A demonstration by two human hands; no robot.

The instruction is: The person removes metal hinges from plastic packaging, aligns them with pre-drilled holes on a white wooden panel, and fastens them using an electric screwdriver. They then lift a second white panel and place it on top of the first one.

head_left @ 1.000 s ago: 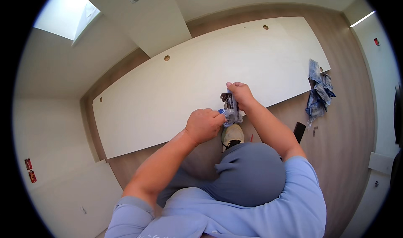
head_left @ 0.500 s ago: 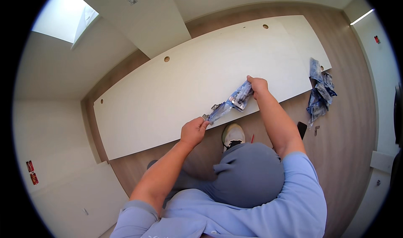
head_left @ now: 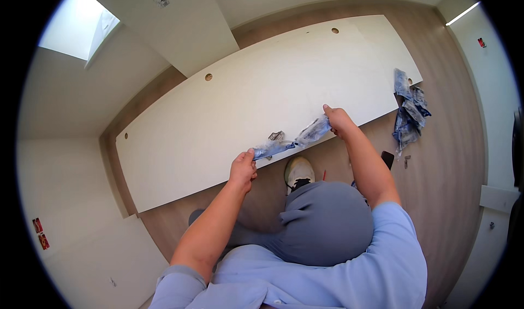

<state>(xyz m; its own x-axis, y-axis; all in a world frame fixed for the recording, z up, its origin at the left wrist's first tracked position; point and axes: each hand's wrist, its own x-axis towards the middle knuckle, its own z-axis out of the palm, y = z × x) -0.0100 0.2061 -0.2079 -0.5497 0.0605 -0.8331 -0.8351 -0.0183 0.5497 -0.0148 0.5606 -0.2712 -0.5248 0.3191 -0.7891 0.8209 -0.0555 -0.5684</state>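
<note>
A clear plastic bag with blue marks (head_left: 314, 132) is stretched between my hands above the near edge of a long white board (head_left: 229, 123). My left hand (head_left: 244, 171) pinches its left end, and my right hand (head_left: 338, 121) grips the right end. The bag is twisted narrow at its middle; what lies inside its right part is hard to make out. A small metal fitting, hinge-like in shape (head_left: 277, 136), rests on the board just beyond the bag. Another bit of metal (head_left: 268, 157) shows partly under the bag's left part.
Several similar plastic bags (head_left: 409, 118) lie at the board's right end, partly on the wooden floor (head_left: 447, 162). Nearby are a black phone (head_left: 387, 159) and a small metal piece (head_left: 406, 162). My shoe (head_left: 299, 172) is against the board's near edge. Round holes (head_left: 208, 77) pierce the board.
My left hand has moved slightly left and up, pulling the bag straighter. The metal fitting now lies on the board, apart from the bag. My right hand has shifted slightly down.
</note>
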